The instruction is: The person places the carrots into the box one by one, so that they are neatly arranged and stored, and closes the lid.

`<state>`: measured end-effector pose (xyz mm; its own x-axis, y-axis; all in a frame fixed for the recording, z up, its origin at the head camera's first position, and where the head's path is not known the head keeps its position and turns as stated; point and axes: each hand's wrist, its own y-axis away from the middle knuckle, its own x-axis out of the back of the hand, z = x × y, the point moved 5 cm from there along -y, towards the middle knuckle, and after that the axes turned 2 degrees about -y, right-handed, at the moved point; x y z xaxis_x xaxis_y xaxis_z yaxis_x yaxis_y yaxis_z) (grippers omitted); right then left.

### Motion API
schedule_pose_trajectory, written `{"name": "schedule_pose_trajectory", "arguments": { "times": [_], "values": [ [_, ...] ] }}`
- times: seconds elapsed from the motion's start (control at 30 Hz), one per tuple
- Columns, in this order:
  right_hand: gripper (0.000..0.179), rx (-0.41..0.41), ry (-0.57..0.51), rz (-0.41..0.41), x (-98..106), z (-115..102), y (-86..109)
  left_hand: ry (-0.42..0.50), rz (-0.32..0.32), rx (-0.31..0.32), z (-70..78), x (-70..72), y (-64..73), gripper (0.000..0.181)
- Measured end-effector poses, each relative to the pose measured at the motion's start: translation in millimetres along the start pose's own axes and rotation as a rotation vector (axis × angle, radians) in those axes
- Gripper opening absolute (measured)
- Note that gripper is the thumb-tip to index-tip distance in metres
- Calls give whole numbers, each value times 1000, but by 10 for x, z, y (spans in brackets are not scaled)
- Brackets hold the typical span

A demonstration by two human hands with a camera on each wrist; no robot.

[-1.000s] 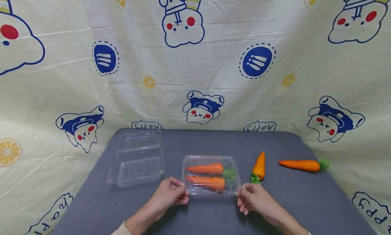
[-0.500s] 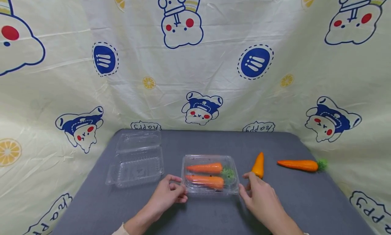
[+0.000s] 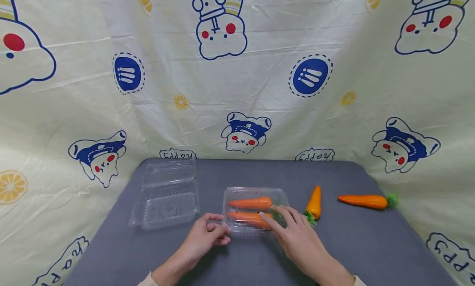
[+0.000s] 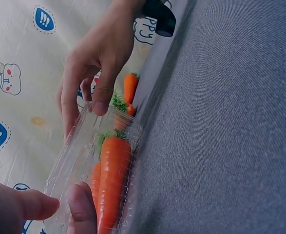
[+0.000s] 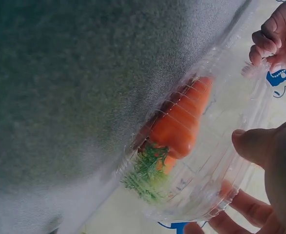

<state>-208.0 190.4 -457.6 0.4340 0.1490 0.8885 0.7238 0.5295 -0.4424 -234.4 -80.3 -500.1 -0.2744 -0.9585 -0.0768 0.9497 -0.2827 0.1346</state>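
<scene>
On a grey table (image 3: 237,265) before a printed curtain (image 3: 259,83), pinching the near left corner of a clear box (image 3: 243,231) with the left hand (image 3: 203,235) and spreading the right hand (image 3: 299,239) over its lid (image 3: 256,190), above two carrots (image 3: 250,203) inside, with two loose carrots (image 3: 315,204) rightward and an open box (image 3: 170,201) leftward.

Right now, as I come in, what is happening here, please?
Someone's left hand holds the near left corner of a closed clear container with two carrots inside, and the right hand is spread over its right part. A second container lies open to the left; two loose carrots lie to the right.
</scene>
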Motion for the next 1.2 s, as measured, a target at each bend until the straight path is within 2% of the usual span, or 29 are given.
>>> {"name": "schedule_pose_trajectory", "arguments": {
  "times": [0.13,0.33,0.5,0.7,0.8,0.93,1.07,1.2],
  "values": [
    [81,-54,-7,-61,-28,21,-59,-43,26,-10,20,10,-9,54],
    [74,-68,-24,-33,-78,47,-170,-144,64,-33,34,15,4,56],
    [68,-100,-49,-4,-157,141,-274,-258,53,-132,77,16,50,54],
    [61,-136,-90,-24,-251,262,-404,-473,53,-235,147,17,113,40],
    [58,-136,-90,-22,-284,324,-486,-556,70,-287,211,15,138,33],
    [56,-125,-87,-4,-306,397,-590,-620,91,-350,337,22,163,23],
    [54,-125,-94,-4,-350,467,-671,-664,123,-365,477,56,183,19],
    [52,-150,-107,-17,-405,544,-747,-672,172,-365,604,148,195,21]
  ]
}}
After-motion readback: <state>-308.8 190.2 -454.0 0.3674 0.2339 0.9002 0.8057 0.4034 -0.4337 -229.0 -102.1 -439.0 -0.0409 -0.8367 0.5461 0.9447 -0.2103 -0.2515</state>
